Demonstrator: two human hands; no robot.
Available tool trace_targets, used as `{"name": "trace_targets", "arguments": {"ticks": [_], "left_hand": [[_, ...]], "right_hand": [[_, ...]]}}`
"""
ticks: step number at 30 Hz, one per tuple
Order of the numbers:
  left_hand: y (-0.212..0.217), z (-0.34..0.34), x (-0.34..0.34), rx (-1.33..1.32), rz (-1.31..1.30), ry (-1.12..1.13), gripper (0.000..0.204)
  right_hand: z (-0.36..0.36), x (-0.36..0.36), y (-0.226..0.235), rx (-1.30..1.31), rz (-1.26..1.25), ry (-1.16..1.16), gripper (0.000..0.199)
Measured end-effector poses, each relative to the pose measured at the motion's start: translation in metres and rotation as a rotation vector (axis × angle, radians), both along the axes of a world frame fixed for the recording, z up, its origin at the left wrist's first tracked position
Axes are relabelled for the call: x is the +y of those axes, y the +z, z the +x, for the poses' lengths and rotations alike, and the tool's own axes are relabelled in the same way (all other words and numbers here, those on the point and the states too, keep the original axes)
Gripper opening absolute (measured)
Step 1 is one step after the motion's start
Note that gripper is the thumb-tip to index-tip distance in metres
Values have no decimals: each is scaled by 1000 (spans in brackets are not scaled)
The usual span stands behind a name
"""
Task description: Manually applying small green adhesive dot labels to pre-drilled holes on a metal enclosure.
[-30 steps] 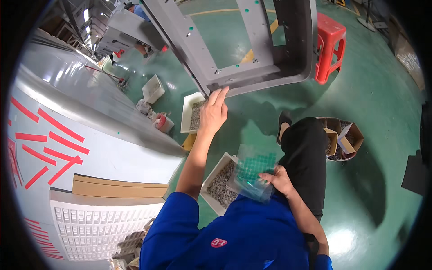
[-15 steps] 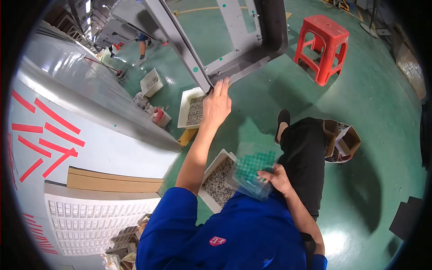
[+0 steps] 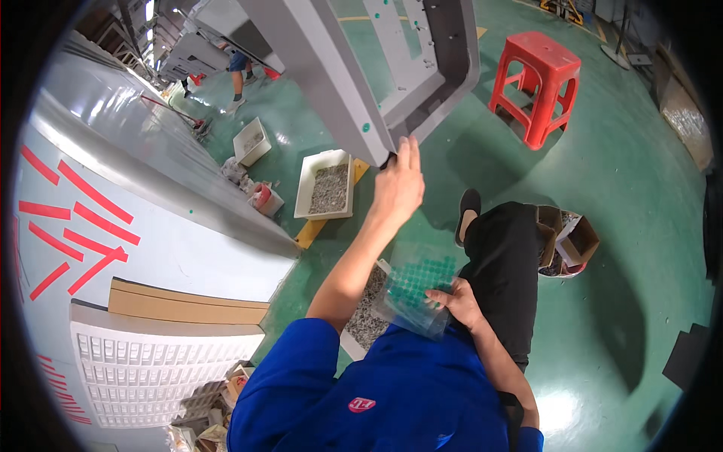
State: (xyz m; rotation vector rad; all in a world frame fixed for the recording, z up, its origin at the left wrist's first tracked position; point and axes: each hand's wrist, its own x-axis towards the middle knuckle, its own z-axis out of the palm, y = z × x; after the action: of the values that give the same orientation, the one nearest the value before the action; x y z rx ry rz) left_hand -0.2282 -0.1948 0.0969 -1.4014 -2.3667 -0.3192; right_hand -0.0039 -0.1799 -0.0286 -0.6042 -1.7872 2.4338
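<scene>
Grey frame (image 3: 331, 83) gripped at its lower corner by the left hand (image 3: 399, 188); right hand (image 3: 461, 303) pinches green-dotted clear sheet (image 3: 419, 285).

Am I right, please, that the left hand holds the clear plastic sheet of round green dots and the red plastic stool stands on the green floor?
No: in the head view, the right hand, not the left hand, holds the clear sheet; the red stool stands on the green floor.
</scene>
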Motion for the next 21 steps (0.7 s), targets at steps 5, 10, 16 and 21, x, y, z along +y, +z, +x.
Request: {"name": "trace_targets", "arguments": {"ticks": [5,10,16,21], "left_hand": [[1,27,18,-18,-2,-67,69],[-10,58,41,210,111,-125,69],[-5,120,82,119,154,-393,67],[-13,165,101,-127,105,-534,70]], "right_hand": [[-1,-2,1,3,-19,-4,23],[-2,-7,-1,50,-24,6,23],[3,0,-9,151,87,-52,20],[31,22,-105,192,948,47,22]]}}
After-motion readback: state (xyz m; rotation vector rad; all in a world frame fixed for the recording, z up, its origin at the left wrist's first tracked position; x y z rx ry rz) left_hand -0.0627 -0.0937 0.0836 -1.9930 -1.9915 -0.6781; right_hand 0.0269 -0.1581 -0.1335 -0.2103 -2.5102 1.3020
